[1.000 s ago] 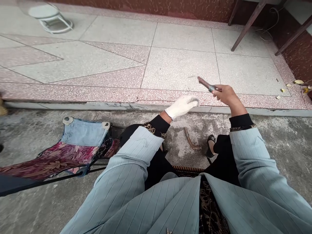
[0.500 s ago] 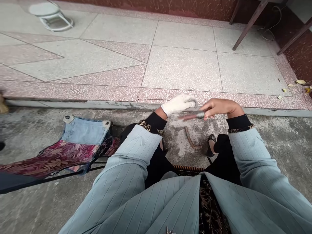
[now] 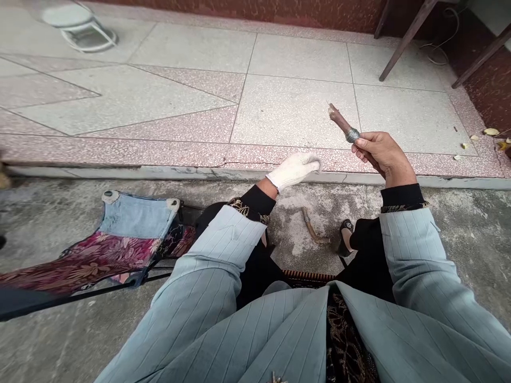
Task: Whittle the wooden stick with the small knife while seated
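Observation:
My right hand (image 3: 383, 155) is raised and grips a thin, reddish-brown stick (image 3: 340, 121), its tip tilted up and away from me. A band of coiled silvery wire (image 3: 352, 135) circles the stick just beyond my fingers. My left hand (image 3: 294, 171), in a white knit glove, is curled a short way to the left of the stick, with nothing visible in it. A bent brown stick (image 3: 312, 229) lies on the concrete below my hands, touching neither hand.
A folding chair (image 3: 131, 223) with denim and floral fabric stands to my left. My sandalled foot (image 3: 345, 239) rests near the bent stick. A terrazzo step edge (image 3: 239, 173) crosses ahead. Wooden legs (image 3: 407, 40), a cable (image 3: 437, 53) and a small white stool (image 3: 80, 29) stand beyond.
My right hand has risen and turned, swinging the stick from nearly level to tilted upward and away. My left hand has shifted only slightly.

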`<state>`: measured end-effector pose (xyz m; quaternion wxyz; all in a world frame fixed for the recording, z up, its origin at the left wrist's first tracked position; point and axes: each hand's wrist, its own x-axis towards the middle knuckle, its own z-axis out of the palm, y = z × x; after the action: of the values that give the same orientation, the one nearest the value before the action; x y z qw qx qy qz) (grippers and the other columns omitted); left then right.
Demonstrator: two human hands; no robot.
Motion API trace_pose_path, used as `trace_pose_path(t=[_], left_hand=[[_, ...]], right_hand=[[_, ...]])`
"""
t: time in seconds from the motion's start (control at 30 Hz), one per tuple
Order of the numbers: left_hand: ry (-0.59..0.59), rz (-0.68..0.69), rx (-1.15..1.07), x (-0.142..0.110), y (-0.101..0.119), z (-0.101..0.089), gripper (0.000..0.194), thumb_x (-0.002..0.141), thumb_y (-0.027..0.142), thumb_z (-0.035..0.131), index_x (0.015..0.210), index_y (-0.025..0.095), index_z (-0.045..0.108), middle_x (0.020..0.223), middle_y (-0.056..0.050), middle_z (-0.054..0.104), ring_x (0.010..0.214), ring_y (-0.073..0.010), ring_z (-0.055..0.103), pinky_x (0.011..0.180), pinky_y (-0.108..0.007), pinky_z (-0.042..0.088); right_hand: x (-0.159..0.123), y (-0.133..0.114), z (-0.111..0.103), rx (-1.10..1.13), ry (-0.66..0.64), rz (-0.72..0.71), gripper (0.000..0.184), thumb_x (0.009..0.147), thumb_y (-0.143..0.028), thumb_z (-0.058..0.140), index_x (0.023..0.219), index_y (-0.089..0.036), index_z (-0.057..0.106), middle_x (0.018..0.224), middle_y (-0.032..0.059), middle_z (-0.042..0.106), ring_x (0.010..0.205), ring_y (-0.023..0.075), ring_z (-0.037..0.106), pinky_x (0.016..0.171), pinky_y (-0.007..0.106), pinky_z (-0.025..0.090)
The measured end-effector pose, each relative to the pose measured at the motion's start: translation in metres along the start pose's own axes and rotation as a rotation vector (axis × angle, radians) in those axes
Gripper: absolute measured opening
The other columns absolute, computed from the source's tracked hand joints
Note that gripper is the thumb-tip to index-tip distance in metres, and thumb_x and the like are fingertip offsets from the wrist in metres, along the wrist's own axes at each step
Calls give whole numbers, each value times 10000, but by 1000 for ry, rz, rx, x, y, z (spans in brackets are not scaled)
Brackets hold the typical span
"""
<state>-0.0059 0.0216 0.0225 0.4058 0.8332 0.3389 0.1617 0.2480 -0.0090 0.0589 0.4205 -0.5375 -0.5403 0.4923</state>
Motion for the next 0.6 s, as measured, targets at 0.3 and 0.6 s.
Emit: trace_pose_path(t=[0.3,0.6], left_hand=[[117,-38,719,-3,4,9,373,960,345,377,1134,203,674,855,-87,716,793,-227,665,673,-299,408],[-8,94,609,-5,-9,-3,324,933,323,424,1067,198,691,878,-62,707,777,-194,640,652,-278,389]], right_hand=[[16,13,5,-756,44,190,200,849,-306,638,827,-125,722,625,47,605,525,114,483,519,278,359],[8,13,32,-679,-972,263,206,819,-345,664,817,-159,751,664,9,639,565,104,525,581,254,396]])
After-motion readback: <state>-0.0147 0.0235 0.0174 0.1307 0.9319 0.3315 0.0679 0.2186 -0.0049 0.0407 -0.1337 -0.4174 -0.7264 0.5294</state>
